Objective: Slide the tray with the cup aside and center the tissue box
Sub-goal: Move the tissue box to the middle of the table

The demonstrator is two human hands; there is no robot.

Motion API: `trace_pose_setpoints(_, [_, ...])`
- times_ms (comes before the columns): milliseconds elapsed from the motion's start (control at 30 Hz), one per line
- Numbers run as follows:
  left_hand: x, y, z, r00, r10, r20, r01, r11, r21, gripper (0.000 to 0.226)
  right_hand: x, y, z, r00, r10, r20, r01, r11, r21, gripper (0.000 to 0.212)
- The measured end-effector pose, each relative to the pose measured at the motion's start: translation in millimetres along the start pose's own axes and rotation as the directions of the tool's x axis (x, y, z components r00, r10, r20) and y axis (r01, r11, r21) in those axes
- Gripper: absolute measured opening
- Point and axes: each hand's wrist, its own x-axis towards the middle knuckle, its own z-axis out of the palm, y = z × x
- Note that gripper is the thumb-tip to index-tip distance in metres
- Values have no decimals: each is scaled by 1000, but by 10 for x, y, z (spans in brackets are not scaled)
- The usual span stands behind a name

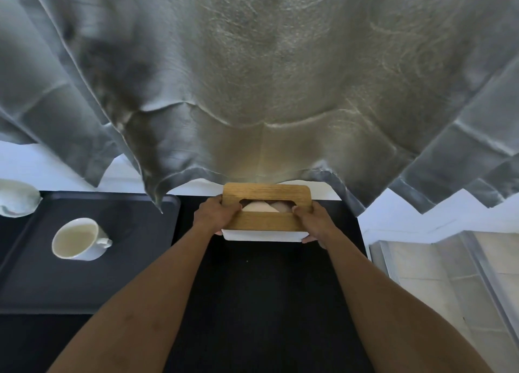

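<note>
Both hands gripped the tissue box [266, 212] at the table's [252, 302] far edge, twelve o'clock: left hand [217, 214] and right hand [316, 222] curled tight round its ends. The tray [118, 260] sat at nine o'clock, the cup [80, 239] on it.

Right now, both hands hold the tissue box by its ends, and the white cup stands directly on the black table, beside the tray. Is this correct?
Not quite. In the head view the cup stands on the dark tray, not on the table beside it. The rest holds: the left hand and right hand hold the tissue box by its ends.
</note>
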Motion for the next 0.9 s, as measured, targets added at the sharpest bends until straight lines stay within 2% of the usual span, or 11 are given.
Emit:
trace_pose_setpoints(200, [93, -16, 12, 1000, -15, 22, 15, 1000, -24, 61, 46, -21, 19, 1000, 2, -8, -2, 1000, -1, 50])
trace_pose_setpoints(467, [130, -75, 110, 999, 2, -51, -6, 997, -73, 62, 15, -11, 46, 999, -43, -4, 43, 998, 37, 47])
trace_pose_setpoints(600, [77, -93, 157, 997, 20, -75, -29, 993, -112, 64, -43, 35, 102, 994, -99, -51, 102, 993, 63, 36])
trace_pose_setpoints(767, [-62, -119, 186, 985, 104, -139, -109, 994, -30, 58, -166, -2, 158, 980, -140, -143, 128, 988, -88, 62])
trace_pose_setpoints(900, [-159, -204, 137, 985, 122, -120, -124, 992, -17, 54, -276, 2, 147, 980, -124, -153, 110, 989, -98, 58])
